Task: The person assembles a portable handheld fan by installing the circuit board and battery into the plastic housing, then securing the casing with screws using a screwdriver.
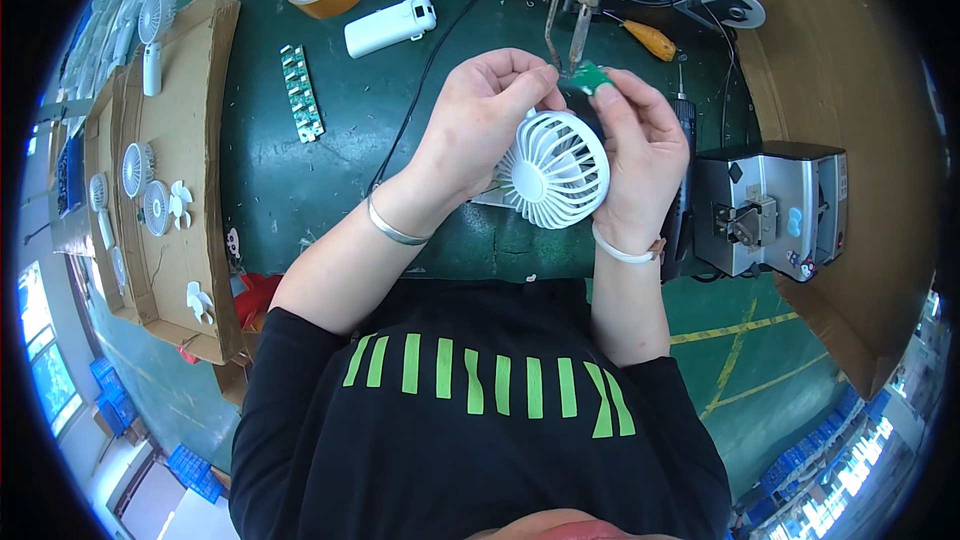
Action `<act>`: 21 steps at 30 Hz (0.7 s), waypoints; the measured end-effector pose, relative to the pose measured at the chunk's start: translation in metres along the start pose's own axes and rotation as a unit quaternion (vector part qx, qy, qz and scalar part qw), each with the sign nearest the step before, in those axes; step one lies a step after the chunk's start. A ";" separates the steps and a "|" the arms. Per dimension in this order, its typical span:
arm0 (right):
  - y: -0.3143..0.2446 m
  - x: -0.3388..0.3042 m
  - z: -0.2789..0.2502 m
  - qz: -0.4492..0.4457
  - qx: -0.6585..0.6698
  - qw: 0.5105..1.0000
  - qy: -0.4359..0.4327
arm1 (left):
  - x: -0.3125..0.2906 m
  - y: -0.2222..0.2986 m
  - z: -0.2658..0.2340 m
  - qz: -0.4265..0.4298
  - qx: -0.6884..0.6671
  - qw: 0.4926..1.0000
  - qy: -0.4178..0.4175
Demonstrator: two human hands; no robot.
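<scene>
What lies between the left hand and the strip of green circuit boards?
In the head view, a thin black cable crosses the green bench top between them.

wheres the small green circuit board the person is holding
Upper part of the head view, right of centre: the small green circuit board is pinched in the right hand, near the machine's metal rods and above the white fan.

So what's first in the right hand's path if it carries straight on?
Probably the soldering tip: the right hand points up and left, its green circuit board leading. Depth is unclear, so contact isn't certain.
</scene>
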State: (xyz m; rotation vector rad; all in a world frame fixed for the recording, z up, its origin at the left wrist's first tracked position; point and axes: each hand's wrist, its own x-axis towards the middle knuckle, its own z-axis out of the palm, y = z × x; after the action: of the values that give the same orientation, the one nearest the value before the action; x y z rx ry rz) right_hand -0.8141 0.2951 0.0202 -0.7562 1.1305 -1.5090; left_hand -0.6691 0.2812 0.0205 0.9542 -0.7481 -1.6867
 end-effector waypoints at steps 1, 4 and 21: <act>0.001 0.002 0.000 -0.017 0.006 1.000 0.004 | -0.001 0.000 -0.001 -0.002 -0.008 1.000 -0.002; 0.002 0.007 -0.005 -0.050 -0.032 0.998 0.014 | -0.001 -0.001 0.000 -0.009 0.016 1.000 0.001; 0.012 0.010 -0.026 -0.160 -0.260 0.952 -0.011 | -0.091 0.024 -0.083 -0.041 -0.045 0.991 0.115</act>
State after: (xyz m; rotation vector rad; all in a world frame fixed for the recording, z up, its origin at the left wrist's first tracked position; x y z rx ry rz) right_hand -0.8351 0.2923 -0.0011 -1.3661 1.4652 -1.4659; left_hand -0.5700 0.3578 0.0216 1.1059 -0.4809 -1.6328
